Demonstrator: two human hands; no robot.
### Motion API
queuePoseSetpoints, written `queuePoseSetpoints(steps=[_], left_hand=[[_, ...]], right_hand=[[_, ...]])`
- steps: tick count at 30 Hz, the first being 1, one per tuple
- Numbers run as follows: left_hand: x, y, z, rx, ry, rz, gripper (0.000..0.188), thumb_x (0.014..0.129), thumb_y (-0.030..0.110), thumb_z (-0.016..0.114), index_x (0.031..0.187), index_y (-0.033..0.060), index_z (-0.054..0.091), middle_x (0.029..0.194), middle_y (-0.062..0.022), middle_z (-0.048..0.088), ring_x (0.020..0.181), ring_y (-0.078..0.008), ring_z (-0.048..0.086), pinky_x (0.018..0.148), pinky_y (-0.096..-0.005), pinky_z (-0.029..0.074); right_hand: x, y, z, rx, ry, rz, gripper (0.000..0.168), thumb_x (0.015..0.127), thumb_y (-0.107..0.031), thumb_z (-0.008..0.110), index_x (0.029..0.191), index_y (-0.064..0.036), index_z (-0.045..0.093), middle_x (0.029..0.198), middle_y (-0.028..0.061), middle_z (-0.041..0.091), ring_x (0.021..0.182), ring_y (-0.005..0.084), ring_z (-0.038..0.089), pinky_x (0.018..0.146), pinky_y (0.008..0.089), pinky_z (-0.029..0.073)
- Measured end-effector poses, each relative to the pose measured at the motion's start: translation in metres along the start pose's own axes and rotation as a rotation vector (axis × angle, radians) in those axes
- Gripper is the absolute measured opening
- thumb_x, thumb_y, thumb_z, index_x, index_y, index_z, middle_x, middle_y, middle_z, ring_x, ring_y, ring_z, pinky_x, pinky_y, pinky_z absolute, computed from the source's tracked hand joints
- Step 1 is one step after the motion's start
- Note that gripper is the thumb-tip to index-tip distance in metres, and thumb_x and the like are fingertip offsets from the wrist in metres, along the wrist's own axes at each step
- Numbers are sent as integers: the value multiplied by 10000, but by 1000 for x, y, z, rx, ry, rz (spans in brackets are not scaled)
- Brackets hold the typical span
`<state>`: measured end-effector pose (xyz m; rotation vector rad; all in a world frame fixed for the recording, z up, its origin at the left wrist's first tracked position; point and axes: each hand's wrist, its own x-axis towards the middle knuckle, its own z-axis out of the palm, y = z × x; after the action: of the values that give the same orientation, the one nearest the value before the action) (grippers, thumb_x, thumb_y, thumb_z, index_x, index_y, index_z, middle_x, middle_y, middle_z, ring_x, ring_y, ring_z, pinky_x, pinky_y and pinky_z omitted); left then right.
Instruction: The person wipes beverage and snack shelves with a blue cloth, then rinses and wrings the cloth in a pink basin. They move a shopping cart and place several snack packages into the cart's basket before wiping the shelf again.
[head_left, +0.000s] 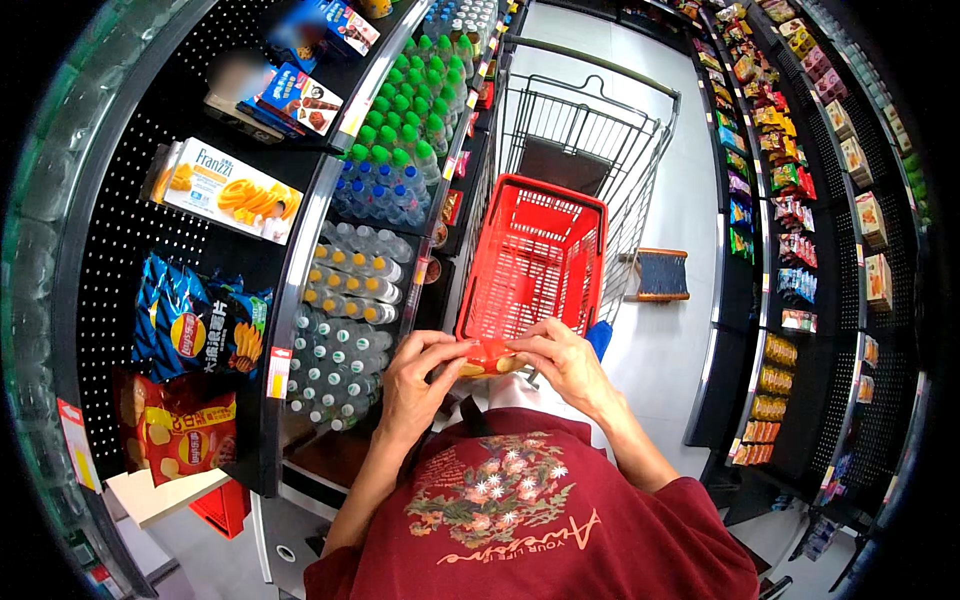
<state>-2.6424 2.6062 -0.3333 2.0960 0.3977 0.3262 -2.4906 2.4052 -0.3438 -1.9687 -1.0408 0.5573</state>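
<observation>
A small red and yellow snack packet (491, 358) is stretched between my two hands, close to my chest. My left hand (424, 375) pinches one end with thumb and fingers, and my right hand (564, 367) pinches the other end. Just beyond the packet stands a red plastic shopping basket (480, 262), with nothing visible inside it. It rests in or against a wire shopping cart (637, 172), which has a dark panel at its far part. The lower face of the packet is hidden.
Shelves at the left hold bottled drinks (352, 285), a boxed snack (232, 191) and bags of chips (176, 322). Shelves of small packaged snacks (784, 150) line the right. A low stool or crate (661, 275) stands on the floor right of the cart.
</observation>
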Motion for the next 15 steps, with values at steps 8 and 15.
queuePoseSetpoints(steps=[8, 15], left_hand=[[-13, -27, 14, -55, 129, -248, 338, 898, 11, 667, 1233, 44, 647, 1172, -111, 616, 986, -204, 639, 738, -289, 545], [-41, -54, 20, -62, 181, -412, 303, 925, 18, 637, 1228, 36, 641, 1087, -90, 645, 919, -170, 652, 728, -273, 524]], right_hand=[[4, 74, -8, -96, 166, 227, 190, 925, -86, 642, 1086, -59, 739, 989, 126, 650, 932, 292, 661, 809, 371, 529], [19, 187, 32, -211, 176, 293, 202, 940, -152, 617, 1064, -55, 743, 972, 147, 640, 928, 328, 643, 815, 420, 516]])
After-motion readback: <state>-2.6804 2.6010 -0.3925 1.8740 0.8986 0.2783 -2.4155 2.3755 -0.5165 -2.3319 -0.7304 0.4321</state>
